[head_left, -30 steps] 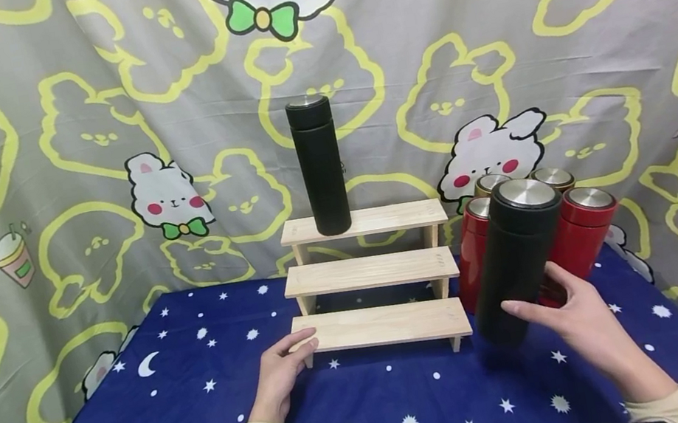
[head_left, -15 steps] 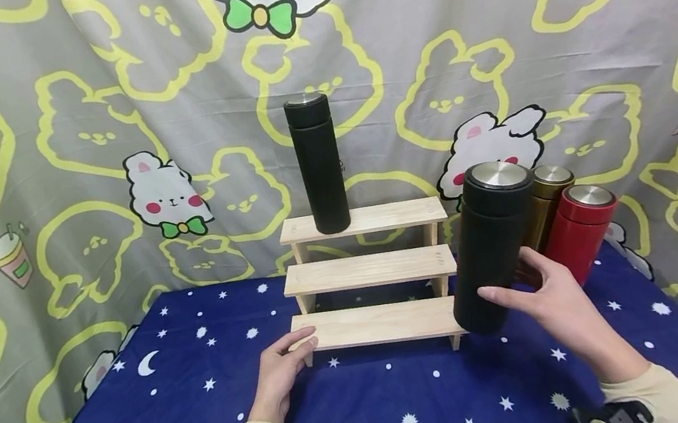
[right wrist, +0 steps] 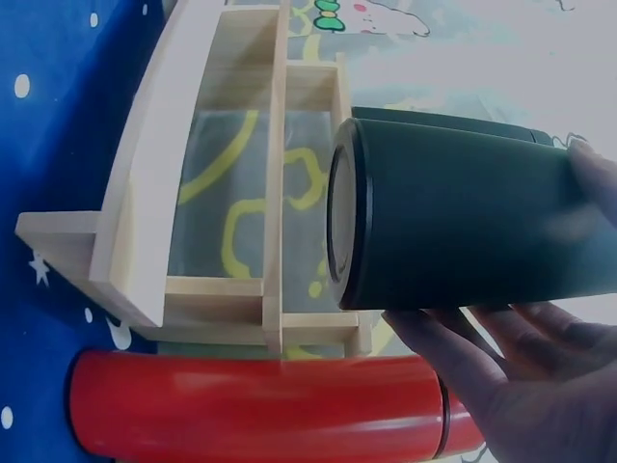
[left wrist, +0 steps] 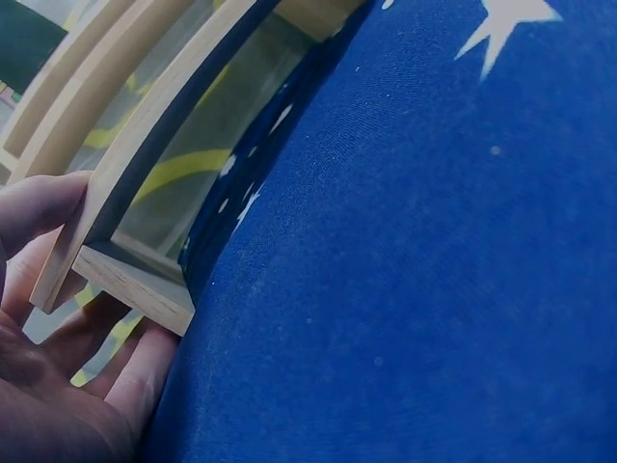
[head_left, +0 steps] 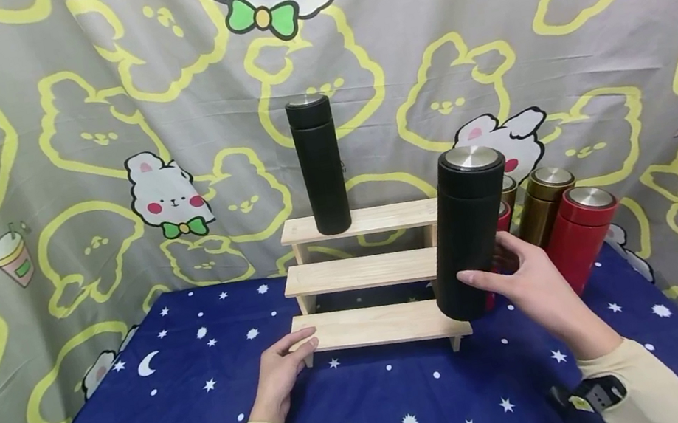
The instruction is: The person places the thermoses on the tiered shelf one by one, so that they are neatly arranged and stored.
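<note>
My right hand [head_left: 537,290] grips a black thermos bottle [head_left: 472,234] with a steel-topped lid, held slightly tilted. In the head view it overlaps the right end of a three-step wooden display rack [head_left: 362,272]. The right wrist view shows its base [right wrist: 344,214] facing the steps, with fingers [right wrist: 521,338] wrapped round its body. My left hand [head_left: 281,377] holds the left end of the lowest step. There the thumb [left wrist: 43,207] lies on the board and the other fingers reach round the end. A second black thermos bottle [head_left: 320,170] stands upright on the top step, left of its middle.
Right of the rack stand a red thermos bottle [head_left: 582,238] and a gold one [head_left: 543,207]. Another gold one [head_left: 508,189] and another red one [right wrist: 260,405] are partly hidden behind the held bottle in the head view. A blue star-patterned cloth [head_left: 200,384] covers the table; a patterned curtain [head_left: 64,138] hangs behind.
My right hand has carried the black thermos bottle up and to the left, from in front of the red and gold bottles to the rack's right end. My left hand stays put.
</note>
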